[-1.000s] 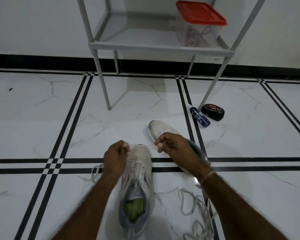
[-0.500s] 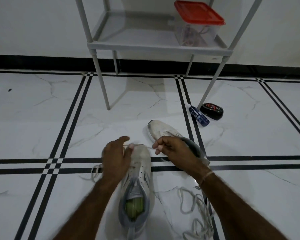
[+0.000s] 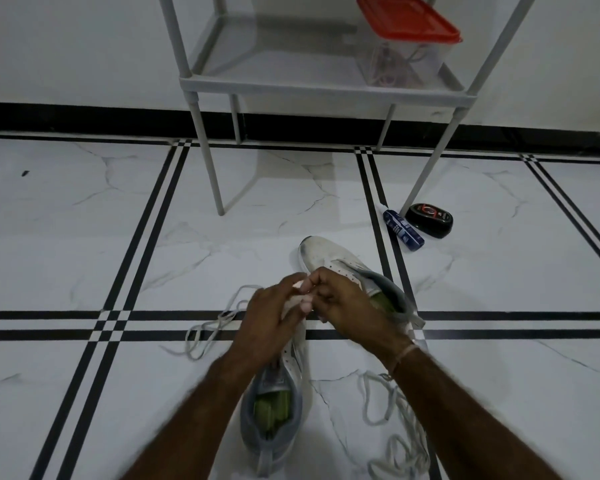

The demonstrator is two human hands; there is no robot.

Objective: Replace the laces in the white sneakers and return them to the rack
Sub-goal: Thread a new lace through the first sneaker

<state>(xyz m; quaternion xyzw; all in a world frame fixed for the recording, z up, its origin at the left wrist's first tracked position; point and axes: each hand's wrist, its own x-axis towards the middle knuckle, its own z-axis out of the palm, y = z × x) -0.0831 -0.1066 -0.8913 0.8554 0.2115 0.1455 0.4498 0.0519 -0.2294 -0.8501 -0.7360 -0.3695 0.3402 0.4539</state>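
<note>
Meeting over sneaker (image 3: 292, 363) toe: left hand (image 3: 274, 315) and right hand (image 3: 349, 306), curled fingers touching, pinching lace (image 3: 219, 318) trailing left. Second sneaker (image 3: 321, 259) just behind.

Two arms in shot, and both are bare all the way from the bottom edge of the picture to the fingertips. Fine hair shows along the left forearm (image 3: 194, 407) and the right forearm (image 3: 465, 403). The left hand (image 3: 274, 317) and right hand (image 3: 347, 306) are a touch smeared by motion blur, so the fingers' finer detail is lost. One thing is worn: a thin, pale wristband (image 3: 405, 355), cord-like, snug round the right wrist.
</note>
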